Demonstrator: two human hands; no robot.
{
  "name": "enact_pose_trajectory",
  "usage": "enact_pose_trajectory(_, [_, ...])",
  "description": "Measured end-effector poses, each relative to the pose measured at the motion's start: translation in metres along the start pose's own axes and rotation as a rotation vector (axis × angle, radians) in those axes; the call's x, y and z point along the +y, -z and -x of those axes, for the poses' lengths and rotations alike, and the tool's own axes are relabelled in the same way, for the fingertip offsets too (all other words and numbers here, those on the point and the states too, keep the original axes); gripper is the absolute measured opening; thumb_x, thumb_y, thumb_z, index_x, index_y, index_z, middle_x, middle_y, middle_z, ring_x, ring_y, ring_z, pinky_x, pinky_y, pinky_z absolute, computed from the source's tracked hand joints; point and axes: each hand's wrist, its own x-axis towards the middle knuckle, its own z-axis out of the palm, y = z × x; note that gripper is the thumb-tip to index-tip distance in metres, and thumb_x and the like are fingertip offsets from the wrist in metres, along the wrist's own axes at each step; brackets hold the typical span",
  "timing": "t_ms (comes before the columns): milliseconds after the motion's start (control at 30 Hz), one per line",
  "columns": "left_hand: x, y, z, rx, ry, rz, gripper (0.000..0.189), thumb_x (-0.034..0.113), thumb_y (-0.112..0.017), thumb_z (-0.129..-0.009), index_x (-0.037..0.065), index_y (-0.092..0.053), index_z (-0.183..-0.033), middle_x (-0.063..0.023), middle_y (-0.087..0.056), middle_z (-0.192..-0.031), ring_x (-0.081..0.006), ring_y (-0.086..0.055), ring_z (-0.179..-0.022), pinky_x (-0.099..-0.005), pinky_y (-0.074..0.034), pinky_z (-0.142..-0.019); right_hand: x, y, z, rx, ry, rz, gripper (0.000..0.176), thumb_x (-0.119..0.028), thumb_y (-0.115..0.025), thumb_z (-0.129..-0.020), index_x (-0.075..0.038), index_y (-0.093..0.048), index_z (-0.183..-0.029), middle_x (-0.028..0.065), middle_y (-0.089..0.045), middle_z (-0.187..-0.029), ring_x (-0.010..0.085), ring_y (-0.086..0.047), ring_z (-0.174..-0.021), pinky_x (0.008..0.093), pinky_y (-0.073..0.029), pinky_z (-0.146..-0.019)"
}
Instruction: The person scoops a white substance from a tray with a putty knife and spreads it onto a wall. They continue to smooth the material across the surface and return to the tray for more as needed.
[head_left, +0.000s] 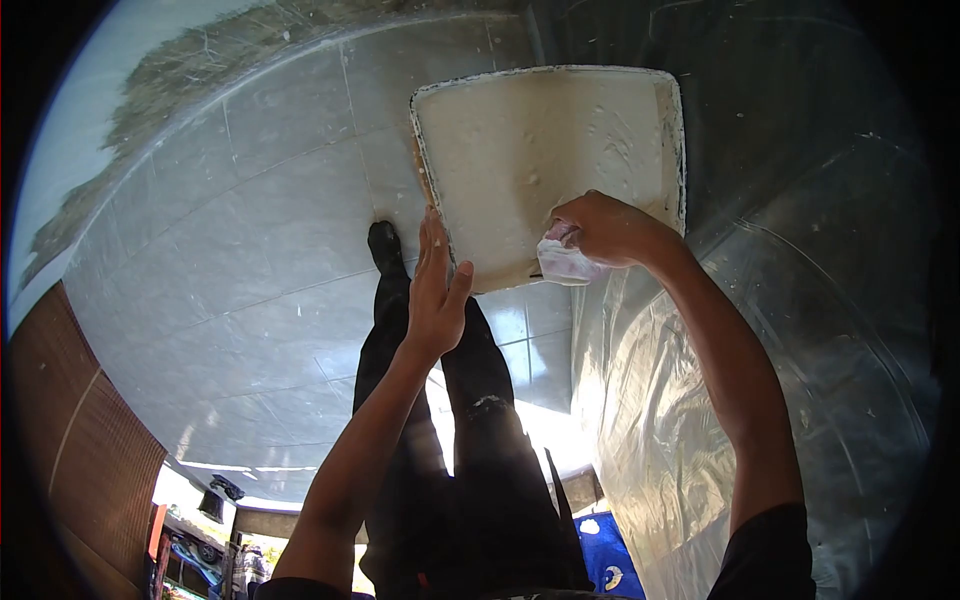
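Our right hand is closed round a smeared, whitish-pink piece, perhaps a cloth or small container, which lies at about seven o'clock from the knuckles, over the near right part of the tray. The tray sits just past twelve o'clock ahead of us, its pale mixture spread inside; it looks slightly wider than deep. Our left hand holds nothing, fingers straight and together pointing to twelve, along the tray's nine o'clock side; whether it touches the rim we cannot tell. The right hand is nearer the piece, which has no clear long axis. We can read no brand, label or writing; a blue cloth at five o'clock shows pale marks.
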Motion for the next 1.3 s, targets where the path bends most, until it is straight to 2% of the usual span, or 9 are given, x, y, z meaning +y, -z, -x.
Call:
enact_pose_trajectory(100, [0.015,0.004,-0.002,0.060,-0.027,-0.002,0.071,0.036,-0.037,-0.107,-0.009,-0.011,-0.156,-0.0268,-0.012,-0.165,-0.0364,-0.009,-0.155,-0.0440,-0.010,-0.124,0.025,0.003,0.016,0.057,-0.025,-0.301,0.020,-0.007,-0.064,-0.090,-0.002,-0.069,-0.109,0.0134,-0.070,-0.097,0.0211,-0.068,-0.092,0.0347,-0.053,-0.083])
enact_pose_trajectory(167, [0.025,0.008,0.000,0.116,-0.030,-0.018,0.072,0.038,-0.038,-0.105,-0.004,-0.013,-0.158,-0.0295,-0.010,-0.164,-0.0413,-0.012,-0.153,-0.0457,-0.016,-0.122,0.037,0.002,0.034,0.073,-0.067,-0.481,0.019,-0.006,-0.064,-0.091,0.000,-0.068,-0.108,0.0106,-0.069,-0.093,0.0166,-0.066,-0.087,0.0322,-0.053,-0.080])
enact_pose_trajectory(233, [0.041,0.014,0.004,0.126,-0.057,-0.016,0.071,0.037,-0.038,-0.105,-0.005,-0.013,-0.158,-0.0293,-0.010,-0.164,-0.0411,-0.012,-0.153,-0.0460,-0.016,-0.122,0.044,-0.016,0.059,0.248,-0.009,-1.016,0.020,-0.005,-0.064,-0.091,0.001,-0.065,-0.111,0.0047,-0.065,-0.092,0.0114,-0.060,-0.082,0.0278,-0.051,-0.077])
enact_pose_trajectory(367, [0.096,0.031,0.015,0.115,-0.098,0.008,0.068,0.033,-0.039,-0.105,-0.005,-0.015,-0.157,-0.0289,-0.009,-0.165,-0.0409,-0.012,-0.154,-0.0458,-0.016,-0.122,0.057,-0.074,0.093,0.420,0.304,-1.690,0.034,-0.005,-0.065,-0.091,0.003,-0.058,-0.124,0.0062,-0.065,-0.112,0.0160,-0.064,-0.097,0.0313,-0.053,-0.083])
enact_pose_trajectory(433, [0.133,0.041,0.019,0.133,-0.166,0.005,0.067,0.032,-0.039,-0.105,-0.005,-0.017,-0.157,-0.0288,-0.009,-0.165,-0.0406,-0.012,-0.154,-0.0457,-0.016,-0.122,0.037,-0.087,0.116,0.370,0.466,-1.919,0.050,-0.009,-0.070,-0.088,0.000,-0.053,-0.135,0.0065,-0.064,-0.125,0.0207,-0.063,-0.114,0.0371,-0.049,-0.101])
enact_pose_trajectory(500, [0.172,0.050,0.024,0.138,-0.182,0.067,0.066,0.031,-0.038,-0.105,-0.005,-0.018,-0.157,-0.0288,-0.010,-0.165,-0.0397,-0.011,-0.154,-0.0466,-0.015,-0.122,0.013,-0.093,0.137,0.383,0.603,-2.030,0.060,-0.010,-0.070,-0.087,-0.002,-0.047,-0.142,0.0089,-0.060,-0.135,0.0239,-0.060,-0.122,0.0410,-0.049,-0.103])
enact_pose_trajectory(767, [0.290,0.100,0.030,0.276,-0.440,0.119,0.065,0.028,-0.037,-0.104,-0.004,-0.019,-0.157,-0.0284,-0.008,-0.165,-0.0404,-0.010,-0.154,-0.0469,-0.015,-0.122,-0.098,-0.035,0.217,0.472,0.949,-2.134,0.071,-0.010,-0.071,-0.083,-0.006,-0.040,-0.147,0.0090,-0.055,-0.141,0.0254,-0.054,-0.129,0.0443,-0.046,-0.105])
enact_pose_trajectory(1033, [0.414,0.211,0.002,0.475,-0.851,-0.033,0.067,0.034,-0.037,-0.104,-0.005,-0.021,-0.156,-0.0295,-0.010,-0.165,-0.0428,-0.013,-0.153,-0.0495,-0.016,-0.121,-0.207,0.092,0.248,0.373,1.355,-1.839,0.063,-0.009,-0.070,-0.083,-0.005,-0.046,-0.142,0.0106,-0.058,-0.137,0.0268,-0.056,-0.127,0.0449,-0.046,-0.106])
enact_pose_trajectory(1300, [0.534,0.355,-0.059,0.572,-1.196,-0.161,0.072,0.042,-0.039,-0.104,-0.007,-0.025,-0.154,-0.0310,-0.015,-0.163,-0.0441,-0.013,-0.153,-0.0512,-0.016,-0.121,-0.334,0.238,0.281,0.740,1.647,-1.502,0.043,0.002,-0.060,-0.090,0.002,-0.056,-0.133,0.0115,-0.063,-0.129,0.0260,-0.059,-0.122,0.0426,-0.048,-0.107])
